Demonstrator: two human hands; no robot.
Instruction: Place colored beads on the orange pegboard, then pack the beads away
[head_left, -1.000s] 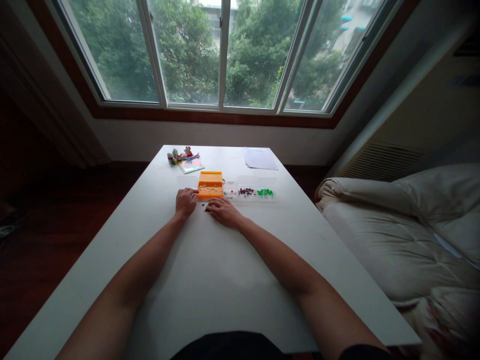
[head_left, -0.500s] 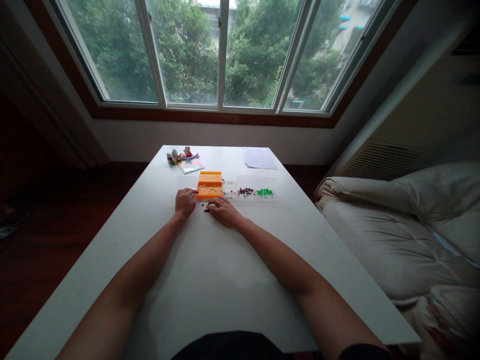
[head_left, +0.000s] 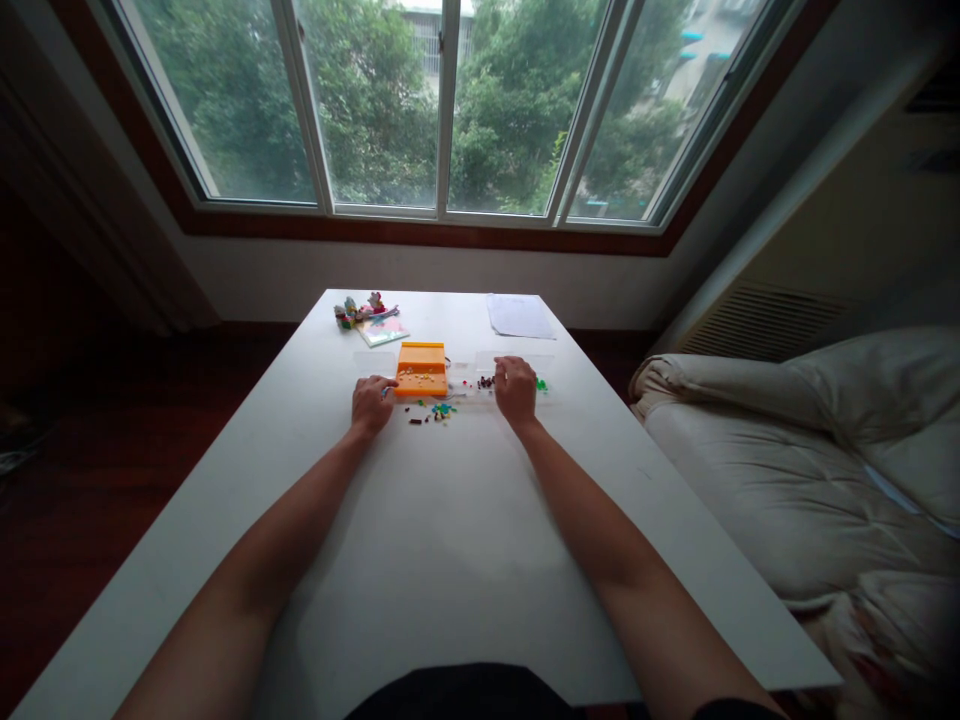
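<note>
Beside orange tray: left hand, fingers curled. Over clear tray: right hand, fingers' grip indiscernible. Between: loose pieces on counter.

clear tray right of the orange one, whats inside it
In the clear tray, small dark red pieces at left and a few green pieces at right show. The right hand lies over the middle, hiding whatever is there.

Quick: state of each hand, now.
Left hand: fingers curled beside the orange tray; whether it holds anything cannot be told.
Right hand: palm down over the clear tray; grip cannot be told.
</note>
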